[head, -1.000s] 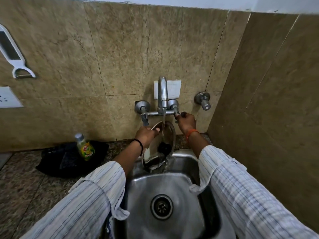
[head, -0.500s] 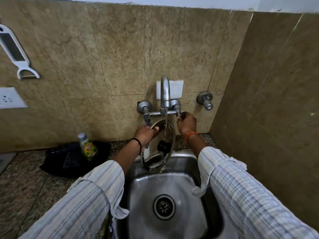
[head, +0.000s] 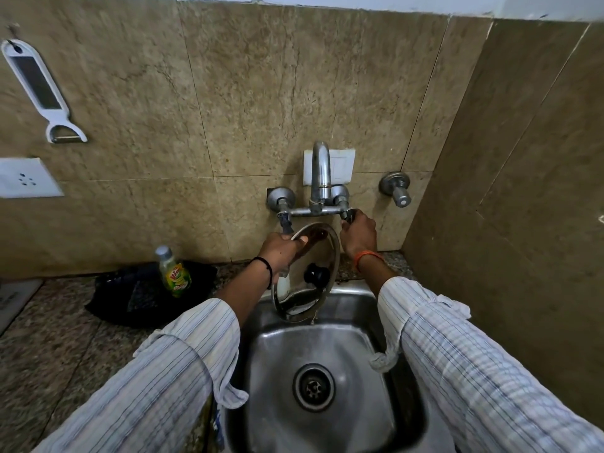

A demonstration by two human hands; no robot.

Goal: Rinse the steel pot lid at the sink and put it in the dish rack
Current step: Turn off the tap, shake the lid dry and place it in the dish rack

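The steel pot lid (head: 322,256), round with a black knob at its middle, stands on edge over the back of the steel sink (head: 271,341), under the wall tap's spout (head: 320,168). My left hand (head: 279,251) grips the lid's upper left rim. My right hand (head: 358,233) is closed around the tap's right valve handle. No stream runs from the spout; a few drops hang from the lid's lower edge. No dish rack is in view.
A green dish-soap bottle (head: 173,273) stands on a black cloth (head: 130,295) on the granite counter left of the sink. A white peeler (head: 39,89) hangs on the tiled wall. A second valve (head: 395,188) juts out at right, near the side wall.
Water ran from the spout onto the lid a second ago, thinned, and has now stopped. The lid has tilted slightly. My right hand has stayed on the valve handle.
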